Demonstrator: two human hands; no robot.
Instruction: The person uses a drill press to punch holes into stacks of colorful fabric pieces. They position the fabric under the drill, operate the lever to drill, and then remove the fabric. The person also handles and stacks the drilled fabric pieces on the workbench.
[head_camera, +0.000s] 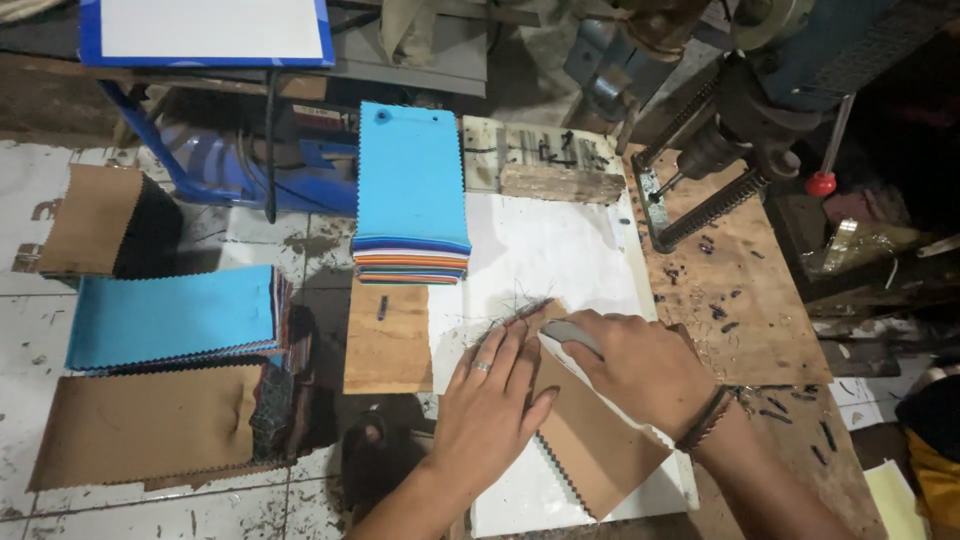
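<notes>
My left hand (492, 395) lies flat, fingers together, on a brown fabric swatch book (590, 440) with zigzag-cut edges; a ring sits on one finger. My right hand (640, 365) rests on the same book and grips a grey tool (570, 335) whose dark tip (530, 308) points to the upper left, at the book's corner. The book lies on a white sheet (540, 250) covering the wooden workbench (740, 300). Thin dark threads are scattered around the tip.
A stack of swatches with a blue top (412, 190) stands just behind. A drill press (720, 150) with a red-knobbed lever rises at the right. On the tiled floor at the left lie blue (170, 315) and brown (150, 420) swatch stacks. A wood block (545, 160) sits at the back.
</notes>
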